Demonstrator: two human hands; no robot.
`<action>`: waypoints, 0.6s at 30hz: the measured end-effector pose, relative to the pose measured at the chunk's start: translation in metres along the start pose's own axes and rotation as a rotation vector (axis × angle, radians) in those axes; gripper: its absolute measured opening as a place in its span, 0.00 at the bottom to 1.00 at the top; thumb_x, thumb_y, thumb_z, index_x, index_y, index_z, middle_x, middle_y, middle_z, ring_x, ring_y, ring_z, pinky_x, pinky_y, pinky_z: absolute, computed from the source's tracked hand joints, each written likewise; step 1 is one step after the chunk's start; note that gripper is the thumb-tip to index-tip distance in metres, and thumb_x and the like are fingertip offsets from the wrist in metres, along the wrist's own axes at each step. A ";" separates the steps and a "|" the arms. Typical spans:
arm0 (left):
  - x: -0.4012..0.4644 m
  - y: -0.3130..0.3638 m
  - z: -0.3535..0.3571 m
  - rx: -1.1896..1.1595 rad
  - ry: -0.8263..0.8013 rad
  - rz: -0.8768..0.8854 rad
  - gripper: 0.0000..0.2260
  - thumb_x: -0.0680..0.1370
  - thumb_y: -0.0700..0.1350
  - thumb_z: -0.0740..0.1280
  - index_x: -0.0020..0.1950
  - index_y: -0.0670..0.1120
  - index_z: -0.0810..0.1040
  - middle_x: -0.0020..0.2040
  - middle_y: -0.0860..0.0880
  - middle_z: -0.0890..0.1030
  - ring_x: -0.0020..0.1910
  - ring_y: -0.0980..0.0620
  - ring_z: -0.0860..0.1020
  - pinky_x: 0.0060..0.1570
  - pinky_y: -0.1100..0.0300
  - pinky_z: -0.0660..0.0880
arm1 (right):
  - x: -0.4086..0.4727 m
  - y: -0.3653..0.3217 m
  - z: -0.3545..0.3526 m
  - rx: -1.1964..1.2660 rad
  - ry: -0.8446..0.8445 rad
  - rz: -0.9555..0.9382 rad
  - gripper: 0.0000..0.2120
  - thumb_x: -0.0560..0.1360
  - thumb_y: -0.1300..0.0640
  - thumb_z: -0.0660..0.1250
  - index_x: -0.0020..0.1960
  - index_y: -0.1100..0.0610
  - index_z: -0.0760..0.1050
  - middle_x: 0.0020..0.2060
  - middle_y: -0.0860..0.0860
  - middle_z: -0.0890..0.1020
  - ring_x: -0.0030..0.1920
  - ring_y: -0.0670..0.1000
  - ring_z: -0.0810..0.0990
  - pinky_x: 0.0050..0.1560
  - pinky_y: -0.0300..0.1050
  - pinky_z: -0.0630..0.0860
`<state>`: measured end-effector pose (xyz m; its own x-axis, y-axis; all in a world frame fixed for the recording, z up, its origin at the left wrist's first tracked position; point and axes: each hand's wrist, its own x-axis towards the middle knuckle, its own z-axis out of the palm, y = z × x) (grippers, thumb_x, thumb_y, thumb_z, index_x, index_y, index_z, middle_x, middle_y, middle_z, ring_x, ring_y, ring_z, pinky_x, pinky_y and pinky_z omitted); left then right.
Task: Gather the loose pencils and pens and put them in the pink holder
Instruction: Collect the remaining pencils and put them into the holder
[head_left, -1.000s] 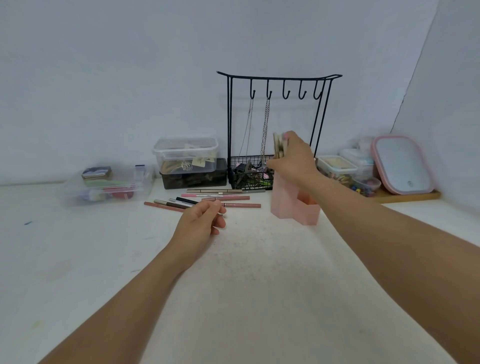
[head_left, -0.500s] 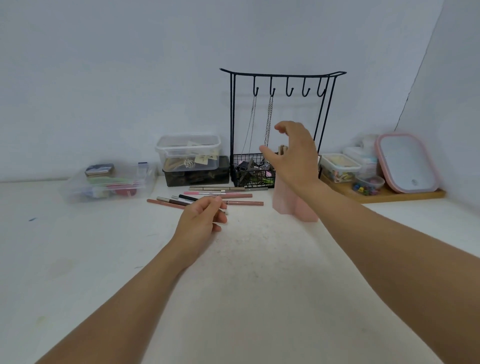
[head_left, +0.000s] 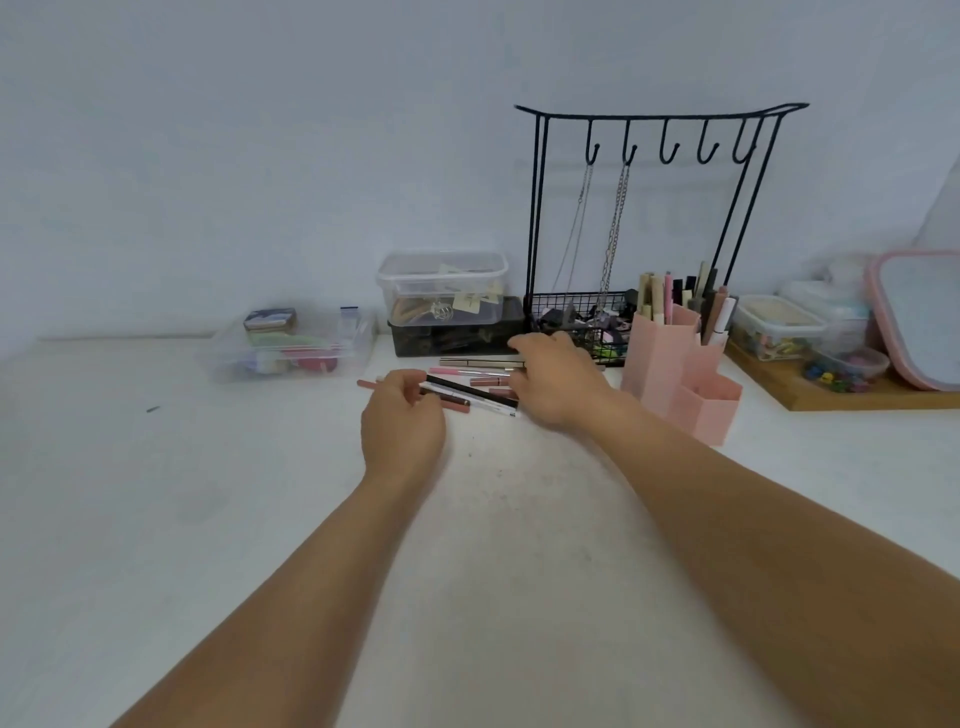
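Pinching loose pencils (head_left: 470, 391) near the counter's back edge, left hand (head_left: 402, 422) should pass them across while right hand (head_left: 553, 382), fingers relaxed, sweeps the remainder toward the pink holder (head_left: 680, 369).

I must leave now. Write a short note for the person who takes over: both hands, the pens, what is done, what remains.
Left hand: fingers curled round pencils at the left end of the loose pile.
Right hand: open, reaching over the pile's right end, holding nothing visible.
Pink holder: upright, right of the pile, several pens standing in its tall compartments.
Done: part of the pens stored.
Left: gather the pile on the table and put it in.
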<state>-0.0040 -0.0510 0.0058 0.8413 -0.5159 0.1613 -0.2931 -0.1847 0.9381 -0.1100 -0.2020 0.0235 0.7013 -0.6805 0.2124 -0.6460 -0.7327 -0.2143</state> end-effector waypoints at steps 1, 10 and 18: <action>0.001 -0.001 0.002 0.022 -0.013 0.006 0.15 0.81 0.38 0.62 0.66 0.49 0.77 0.56 0.53 0.77 0.56 0.52 0.75 0.54 0.60 0.69 | 0.001 0.003 0.003 -0.063 -0.006 0.006 0.23 0.81 0.50 0.57 0.75 0.55 0.66 0.71 0.54 0.72 0.68 0.60 0.68 0.66 0.60 0.68; 0.004 -0.010 0.007 0.118 -0.080 0.021 0.17 0.80 0.40 0.62 0.67 0.52 0.77 0.61 0.52 0.80 0.57 0.50 0.77 0.57 0.56 0.74 | 0.008 0.004 0.002 -0.003 -0.042 -0.049 0.10 0.81 0.52 0.63 0.46 0.54 0.80 0.41 0.51 0.81 0.46 0.56 0.80 0.44 0.49 0.76; 0.006 -0.014 0.009 0.198 -0.121 0.054 0.14 0.78 0.45 0.64 0.62 0.54 0.80 0.58 0.55 0.81 0.54 0.52 0.76 0.50 0.57 0.70 | 0.012 0.004 -0.013 0.171 -0.098 -0.062 0.05 0.76 0.58 0.73 0.50 0.57 0.87 0.45 0.51 0.86 0.46 0.51 0.82 0.51 0.46 0.79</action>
<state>0.0011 -0.0585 -0.0091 0.7648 -0.6240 0.1602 -0.4296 -0.3087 0.8486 -0.1079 -0.2136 0.0378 0.7695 -0.6235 0.1381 -0.5460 -0.7545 -0.3641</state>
